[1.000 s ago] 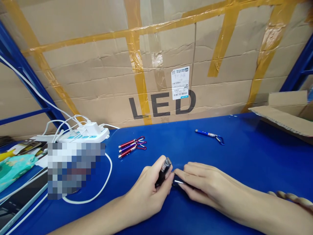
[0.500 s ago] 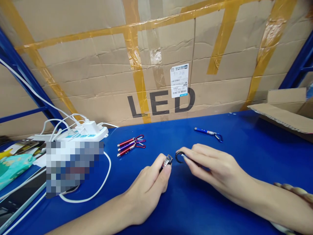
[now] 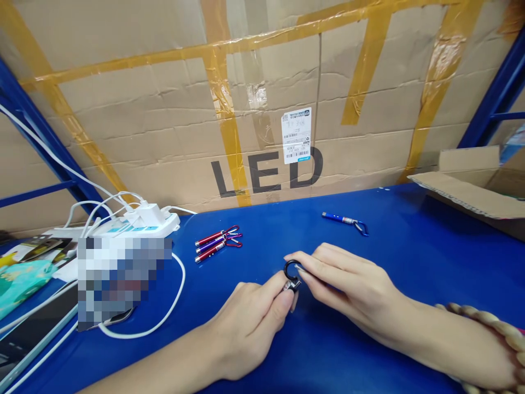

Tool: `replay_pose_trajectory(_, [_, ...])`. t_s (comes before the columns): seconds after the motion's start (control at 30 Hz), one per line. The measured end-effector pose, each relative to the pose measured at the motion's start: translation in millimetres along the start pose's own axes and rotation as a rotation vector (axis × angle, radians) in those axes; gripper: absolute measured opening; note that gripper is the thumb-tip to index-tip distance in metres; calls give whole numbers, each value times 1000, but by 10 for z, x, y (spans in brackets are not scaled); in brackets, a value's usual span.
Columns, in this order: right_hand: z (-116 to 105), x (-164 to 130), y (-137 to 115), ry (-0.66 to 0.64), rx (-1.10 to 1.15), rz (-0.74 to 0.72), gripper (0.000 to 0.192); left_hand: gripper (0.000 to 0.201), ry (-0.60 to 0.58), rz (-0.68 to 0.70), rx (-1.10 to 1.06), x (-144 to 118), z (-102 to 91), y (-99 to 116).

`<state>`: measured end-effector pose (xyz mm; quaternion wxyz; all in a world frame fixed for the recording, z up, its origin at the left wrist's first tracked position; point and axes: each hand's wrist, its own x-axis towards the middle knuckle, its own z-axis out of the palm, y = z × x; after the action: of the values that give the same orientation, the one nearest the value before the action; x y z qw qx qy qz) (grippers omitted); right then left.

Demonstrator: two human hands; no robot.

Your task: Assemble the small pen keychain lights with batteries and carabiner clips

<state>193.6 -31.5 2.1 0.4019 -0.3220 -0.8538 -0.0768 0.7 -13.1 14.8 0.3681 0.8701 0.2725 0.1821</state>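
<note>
My left hand [image 3: 254,323] is closed around a small penlight [image 3: 292,285], with only its metal end showing between thumb and forefinger. A black carabiner clip [image 3: 286,267] is pinched in the fingertips of my right hand [image 3: 356,282]. The clip's curved end meets the penlight's end; whether it is hooked in, I cannot tell. Two red penlights [image 3: 211,251] and a purple penlight [image 3: 210,244], each with a carabiner, lie side by side beyond my left hand. Beyond my right hand rests a blue penlight [image 3: 338,218] with a blue clip.
On the left are a white power strip [image 3: 164,224] with cables, a blurred-out patch [image 3: 123,279] and a dark-screened device [image 3: 36,323]. An open cardboard box [image 3: 463,191] sits at the right. A large taped carton [image 3: 164,120] stands behind the blue table [image 3: 348,355].
The black carabiner and the penlight's end have come together from a small gap. The penlight's end has tipped down and slightly right. The whole view has shifted slightly.
</note>
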Motion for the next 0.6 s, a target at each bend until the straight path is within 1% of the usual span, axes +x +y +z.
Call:
replay_pose_trajectory(0.1, [10, -4, 6, -3, 25, 9, 27, 28, 3, -38, 1, -1, -12, 25])
replay_pose_trajectory(0.47, [44, -2, 28, 12, 94, 67, 26, 30, 45, -58, 1, 27, 2, -10])
replay_pose_trajectory(0.53, [51, -1, 29, 18, 107, 86, 25, 30, 40, -70, 0, 31, 7, -23])
replay_pose_trajectory(0.6, [56, 5, 34, 9, 128, 118, 25, 31, 63, -76, -20, 33, 19, -43])
